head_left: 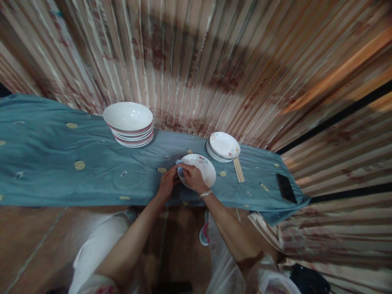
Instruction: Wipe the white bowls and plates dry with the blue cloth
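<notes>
A white plate with a floral print [204,168] is tilted a little above the front of the table. My left hand [168,182] grips its left edge, with the fingers partly hidden behind the rim. Over the plate's left side, my right hand [192,177] is closed on a light blue cloth [180,164] and presses it against the rim. Most of the cloth is covered by the fingers. A silver bracelet [206,194] circles my right wrist.
Stacked white bowls with red bands [128,118] stand at the back left of the blue-green tablecloth [45,163]. Behind the plate, to the right, are stacked floral plates [225,145], with wooden chopsticks [239,170] beside them. A black phone [286,188] lies near the right end. Curtains [183,61] hang behind.
</notes>
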A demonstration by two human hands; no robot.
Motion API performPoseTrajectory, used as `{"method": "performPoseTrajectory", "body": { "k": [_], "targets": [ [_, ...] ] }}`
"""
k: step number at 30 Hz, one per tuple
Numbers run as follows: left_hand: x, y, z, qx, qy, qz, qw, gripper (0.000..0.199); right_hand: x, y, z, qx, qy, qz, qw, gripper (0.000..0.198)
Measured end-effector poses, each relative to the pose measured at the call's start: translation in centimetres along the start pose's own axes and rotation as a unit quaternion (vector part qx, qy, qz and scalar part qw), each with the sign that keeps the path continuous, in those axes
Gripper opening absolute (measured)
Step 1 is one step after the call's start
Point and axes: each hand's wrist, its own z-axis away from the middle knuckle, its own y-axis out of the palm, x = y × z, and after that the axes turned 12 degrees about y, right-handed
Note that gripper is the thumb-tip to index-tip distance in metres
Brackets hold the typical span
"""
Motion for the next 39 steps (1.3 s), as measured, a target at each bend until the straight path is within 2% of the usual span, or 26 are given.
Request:
{"method": "performPoseTrajectory", "body": {
  "k": [7, 13, 18, 25, 29, 33, 39],
  "targets": [
    [-0.3, 0.2, 0.1, -0.007, -0.003, -0.009, 1.000, 0.040, -0.3, -0.3, 1.4, 0.022, -0.009, -0.041, 0.999, 0.042],
    [-0.4, 0.3, 0.2, 0.001, 0.028, -0.030, 0.999, 0.045, -0.5, -1.0, 3.2, 0.042, -0.030, -0.068, 0.996, 0.037],
    [-0.2, 0.2, 0.2, 0.008, 0.030, -0.029, 0.999, 0.053, -0.6, -2.1, 4.8, 0.049, -0.041, -0.026, 0.998, 0.034],
    [0.2, 0.1, 0.0, 0.017, 0.032, -0.026, 0.999, 0.056, -1.3, -3.5, 6.4, 0.065, -0.123, 0.042, 0.989, 0.034],
    [-0.1, 0.3, 0.1, 0.033, 0.031, -0.009, 0.999, 0.058, -2.1, -4.3, 7.6, 0.074, -0.146, 0.099, 0.981, 0.037],
    [-0.3, 0.4, 0.1, 0.037, 0.033, -0.006, 0.999, 0.059, -3.2, -4.7, 8.6, 0.055, -0.155, 0.134, 0.977, 0.037],
    [-0.1, 0.4, 0.0, 0.030, 0.026, -0.012, 0.999, 0.061, -5.5, -4.8, 9.3, 0.026, -0.186, 0.129, 0.974, 0.038]
  ]
}}
